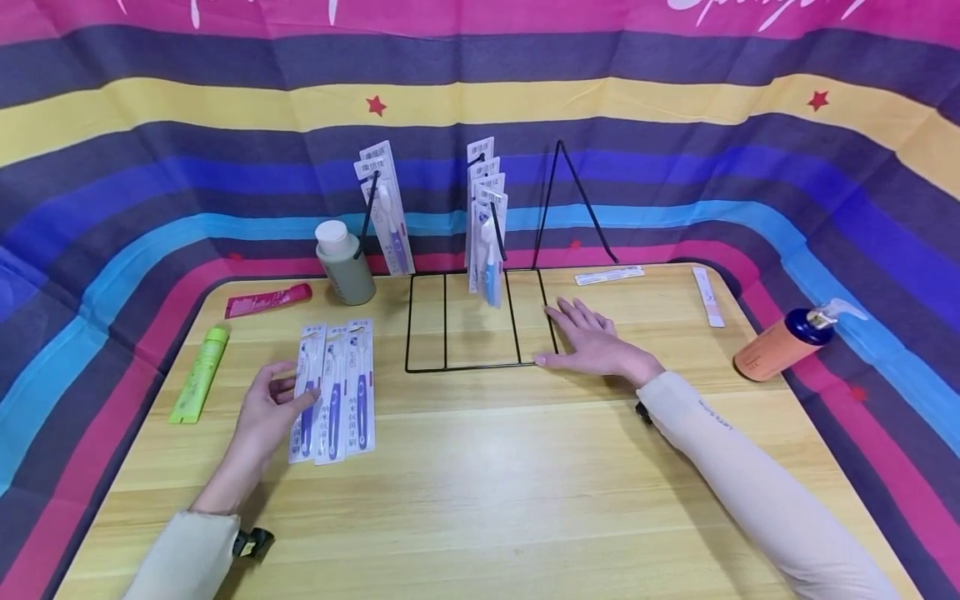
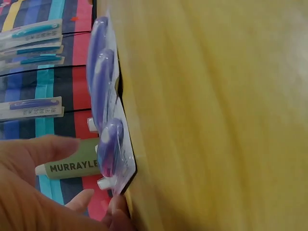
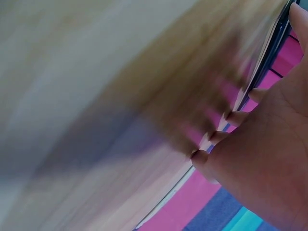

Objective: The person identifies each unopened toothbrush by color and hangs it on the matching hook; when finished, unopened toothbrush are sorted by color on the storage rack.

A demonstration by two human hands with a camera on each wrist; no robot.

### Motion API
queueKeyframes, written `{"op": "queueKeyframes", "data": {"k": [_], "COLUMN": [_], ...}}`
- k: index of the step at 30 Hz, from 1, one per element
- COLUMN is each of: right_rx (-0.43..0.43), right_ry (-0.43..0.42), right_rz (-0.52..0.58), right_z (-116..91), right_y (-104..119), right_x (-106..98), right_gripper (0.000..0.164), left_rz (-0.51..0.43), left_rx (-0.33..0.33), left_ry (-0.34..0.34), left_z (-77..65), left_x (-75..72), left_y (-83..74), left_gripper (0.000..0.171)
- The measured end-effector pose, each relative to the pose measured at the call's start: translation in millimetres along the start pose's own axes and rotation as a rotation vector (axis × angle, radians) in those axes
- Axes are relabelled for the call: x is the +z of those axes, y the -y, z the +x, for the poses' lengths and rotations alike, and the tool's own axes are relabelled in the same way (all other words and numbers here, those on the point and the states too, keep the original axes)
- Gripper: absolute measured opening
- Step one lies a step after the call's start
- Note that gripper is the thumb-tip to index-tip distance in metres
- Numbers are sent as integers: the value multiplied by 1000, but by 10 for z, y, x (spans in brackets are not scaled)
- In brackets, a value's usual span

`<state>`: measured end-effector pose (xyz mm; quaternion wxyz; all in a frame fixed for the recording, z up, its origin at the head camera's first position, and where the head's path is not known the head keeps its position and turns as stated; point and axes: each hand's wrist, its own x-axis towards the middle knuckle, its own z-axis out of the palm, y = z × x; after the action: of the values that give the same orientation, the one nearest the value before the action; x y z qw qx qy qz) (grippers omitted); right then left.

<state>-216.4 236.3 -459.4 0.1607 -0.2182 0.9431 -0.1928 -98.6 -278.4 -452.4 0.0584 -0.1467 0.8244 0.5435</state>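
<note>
Three packaged purple toothbrushes lie side by side on the wooden table at left. My left hand [image 1: 258, 417] is at the leftmost toothbrush pack [image 1: 306, 442], its fingertips by the pack's outer edge. The thumb [image 2: 60, 147] stands over that pack, apart from the fingers in the left wrist view. Beside it are the middle pack [image 1: 333, 421] and the right-hand pack [image 1: 362, 408]. My right hand [image 1: 592, 343] rests with spread fingers at the right side of a black wire rack [image 1: 461, 367]. Its thumb reaches the rack's front corner; fingertips touch the table in the right wrist view.
Packaged toothbrushes hang on the rack's left hook [image 1: 367, 212] and middle hook [image 1: 498, 229]; the right hook [image 1: 588, 204] is bare. Around lie a grey-green bottle [image 1: 351, 275], a pink tube [image 1: 266, 302], a green tube [image 1: 198, 379], two thin packets [image 1: 609, 275] and an orange pump bottle [image 1: 776, 350].
</note>
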Motion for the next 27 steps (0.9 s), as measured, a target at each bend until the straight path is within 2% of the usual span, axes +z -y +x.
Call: {"op": "queueKeyframes", "data": {"k": [4,12,18,22,24,27], "right_rx": [-1,5,2,-7,-3,1], "right_ry": [-5,-8,-3,2,-3,-11], "right_rz": [-1,-11,-17,-25,-24,-20], "right_z": [-8,-14,9,29,21,-2], "right_y": [-8,-27,-5,-4,-8,-20], "right_x": [15,35,36,50,46,37], "right_gripper": [108,107,108,107,107,107], "left_rz": [76,131,158,150,105,-108], "left_rx": [0,-26,-47,-72,-68,-76], "left_ry": [34,15,-5,-44,-74,-123], "left_z": [7,1,25,66,93,133], "left_x": [8,-20,-156,-245,-274,-313], "left_y": [-4,-23,13,65,89,90], "left_gripper": [78,68,61,55,50,38]}}
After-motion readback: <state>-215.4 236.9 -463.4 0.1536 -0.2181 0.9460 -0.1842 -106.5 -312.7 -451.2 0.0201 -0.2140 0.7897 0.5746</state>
